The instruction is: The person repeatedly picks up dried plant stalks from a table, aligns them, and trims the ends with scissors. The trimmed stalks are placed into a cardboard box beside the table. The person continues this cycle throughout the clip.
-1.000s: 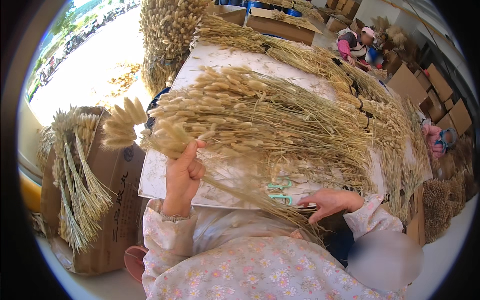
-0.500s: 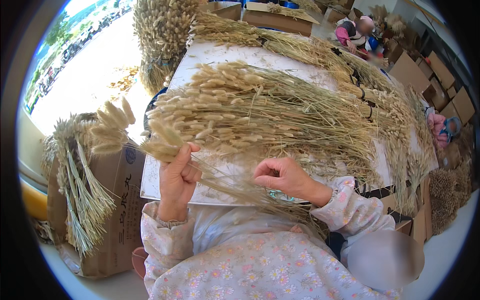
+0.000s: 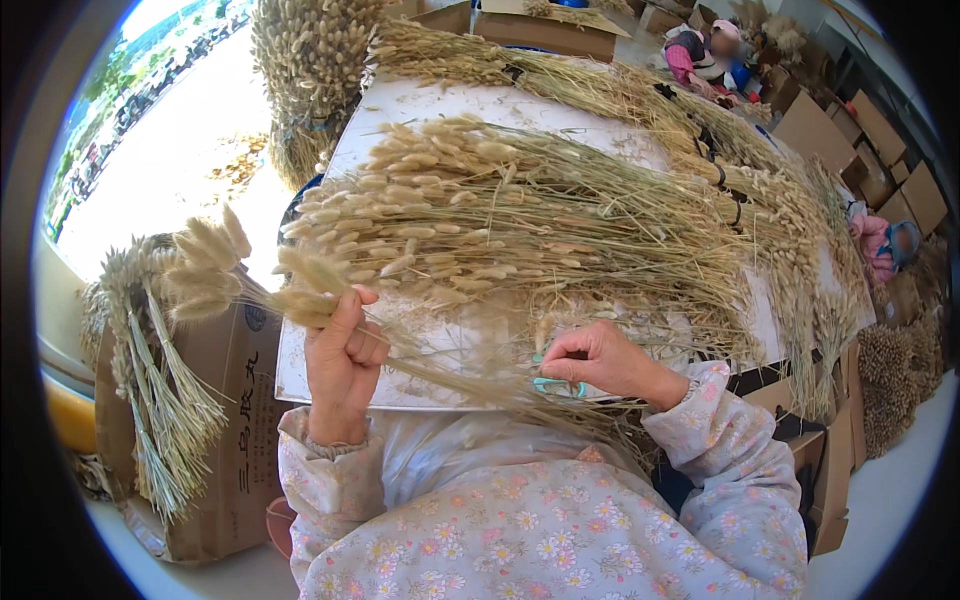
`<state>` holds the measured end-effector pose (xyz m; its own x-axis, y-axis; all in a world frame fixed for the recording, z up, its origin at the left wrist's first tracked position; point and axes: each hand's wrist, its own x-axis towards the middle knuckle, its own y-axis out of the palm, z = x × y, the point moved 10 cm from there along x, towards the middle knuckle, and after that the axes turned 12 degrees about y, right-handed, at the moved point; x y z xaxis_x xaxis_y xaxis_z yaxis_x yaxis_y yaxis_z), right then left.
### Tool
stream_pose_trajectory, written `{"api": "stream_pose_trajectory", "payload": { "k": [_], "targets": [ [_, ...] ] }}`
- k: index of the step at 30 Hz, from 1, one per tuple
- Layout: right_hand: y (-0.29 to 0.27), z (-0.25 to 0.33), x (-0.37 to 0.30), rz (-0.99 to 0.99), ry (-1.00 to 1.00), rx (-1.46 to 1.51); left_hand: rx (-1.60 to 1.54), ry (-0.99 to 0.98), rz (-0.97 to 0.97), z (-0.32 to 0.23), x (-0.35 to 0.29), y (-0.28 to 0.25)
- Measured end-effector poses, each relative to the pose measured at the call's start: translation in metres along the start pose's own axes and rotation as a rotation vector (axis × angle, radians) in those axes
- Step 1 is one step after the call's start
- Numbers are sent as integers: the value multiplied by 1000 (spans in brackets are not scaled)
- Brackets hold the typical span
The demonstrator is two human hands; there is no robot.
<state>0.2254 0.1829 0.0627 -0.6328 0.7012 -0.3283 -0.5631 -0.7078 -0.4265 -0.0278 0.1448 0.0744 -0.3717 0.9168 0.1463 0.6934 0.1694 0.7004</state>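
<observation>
Left hand [image 3: 343, 362] fingers closed around a small bunch of dried grass stalks [image 3: 300, 295], heads toward 10 o'clock. Right hand [image 3: 602, 362] fingers pinch stems in the big pile [image 3: 520, 215] on the counter [image 3: 420, 100], beside teal scissors [image 3: 556, 385].

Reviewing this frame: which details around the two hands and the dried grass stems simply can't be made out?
- Head view: what the right hand pinches; its fingers curl over the spot, stems cross it.
- Head view: the teal object is mostly hidden by that hand and stems, so its kind is unclear.
- Head view: how many stems the left hand grips; the fist covers them.
</observation>
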Motion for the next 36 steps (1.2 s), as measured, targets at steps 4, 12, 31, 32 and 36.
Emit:
{"api": "stream_pose_trajectory", "payload": {
  "k": [4, 12, 31, 32, 36],
  "targets": [
    [6, -6, -22, 190, -51, -592, -60, 6, 55, -3, 3, 3],
    [14, 32, 1, 4, -203, -265, -27, -17, 146, 3, 0, 13],
    [18, 14, -25, 242, 68, -46, -95, 35, -65, -3, 16, -27],
    [15, 9, -29, 233, 63, -71, -119, 40, -103, -4, 18, -33],
    [-6, -23, -37, 78, 159, -289, -120, 34, -117, -4, 19, -38]
  ]
}}
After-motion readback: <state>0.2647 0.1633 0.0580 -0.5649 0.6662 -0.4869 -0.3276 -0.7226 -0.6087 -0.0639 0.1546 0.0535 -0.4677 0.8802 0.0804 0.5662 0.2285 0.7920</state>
